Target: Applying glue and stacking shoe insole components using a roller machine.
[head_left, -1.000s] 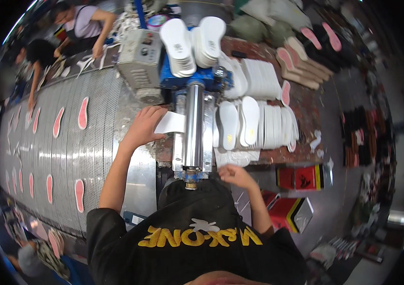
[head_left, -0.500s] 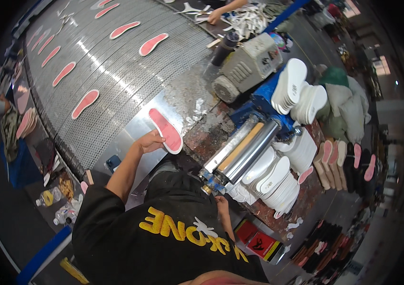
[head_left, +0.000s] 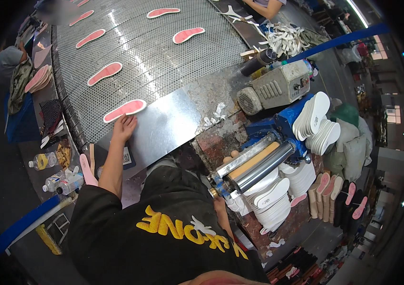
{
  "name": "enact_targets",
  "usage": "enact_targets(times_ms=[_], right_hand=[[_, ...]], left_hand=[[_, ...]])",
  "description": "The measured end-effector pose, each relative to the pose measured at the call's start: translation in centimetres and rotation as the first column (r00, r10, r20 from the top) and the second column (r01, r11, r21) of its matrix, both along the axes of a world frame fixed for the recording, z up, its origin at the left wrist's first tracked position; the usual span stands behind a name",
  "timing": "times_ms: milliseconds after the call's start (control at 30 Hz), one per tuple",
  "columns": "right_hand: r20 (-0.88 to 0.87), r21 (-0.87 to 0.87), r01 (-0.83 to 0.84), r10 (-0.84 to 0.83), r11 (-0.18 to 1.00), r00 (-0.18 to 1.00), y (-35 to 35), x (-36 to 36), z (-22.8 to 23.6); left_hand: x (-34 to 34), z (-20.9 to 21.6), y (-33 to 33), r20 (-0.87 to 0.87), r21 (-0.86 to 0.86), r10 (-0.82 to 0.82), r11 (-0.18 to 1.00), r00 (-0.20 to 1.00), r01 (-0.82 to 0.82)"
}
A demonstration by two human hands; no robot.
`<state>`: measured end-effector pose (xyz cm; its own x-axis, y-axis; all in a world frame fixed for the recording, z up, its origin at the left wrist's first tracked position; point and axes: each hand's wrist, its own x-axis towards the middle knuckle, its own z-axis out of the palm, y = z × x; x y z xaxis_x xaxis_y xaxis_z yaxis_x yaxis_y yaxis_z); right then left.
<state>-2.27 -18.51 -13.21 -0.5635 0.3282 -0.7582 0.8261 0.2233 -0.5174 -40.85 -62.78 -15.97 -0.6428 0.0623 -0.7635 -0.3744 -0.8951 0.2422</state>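
A pink insole with a white rim (head_left: 133,109) lies at the near edge of the metal mesh conveyor (head_left: 154,71). My left hand (head_left: 126,126) is at its near side, fingers stretched toward the rim and apparently touching it. My right hand (head_left: 219,205) is low beside the roller machine (head_left: 259,164), near its brass-coloured fitting; its fingers are mostly hidden by the machine. More pink insoles (head_left: 105,74) lie spaced out on the mesh. Right of the rollers stand stacks of white insoles (head_left: 271,199), with further white insoles (head_left: 312,114) on top of the blue machine frame.
A smooth metal plate (head_left: 166,121) borders the mesh. A grey motor (head_left: 278,85) stands behind the rollers. Plastic bottles (head_left: 45,160) lie at the left, and a pink insole stack (head_left: 39,80) is beyond them. Another person's arm (head_left: 266,8) shows at the far side, by white scraps (head_left: 285,40).
My left hand has carried the pink insole leftward from above the metal plate onto the mesh, where it now lies flat. The view has shifted. My right hand remains by the roller machine.
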Motion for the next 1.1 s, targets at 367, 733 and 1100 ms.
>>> enact_targets(times_ms=[367,733,1100], right_hand=[[0.122,-0.210,0.388,-0.369,0.898,0.921,-1.0,4.0,-1.4],[-0.515,0.030,0.361,-0.295,0.932,0.805,6.6,-8.2,37.5],[-0.175,0.963,0.129,0.185,0.236,0.967,12.4,-34.0,37.3]], left_hand=[[-3.6,-2.2,-5.9,0.239,-0.861,-0.519,0.278,0.821,0.426],[-11.9,-2.6,-6.7,0.602,-0.746,-0.604,-0.659,0.523,0.098],[-8.6,-1.7,-4.9,0.603,-0.716,-0.609,-0.698,0.514,0.014]])
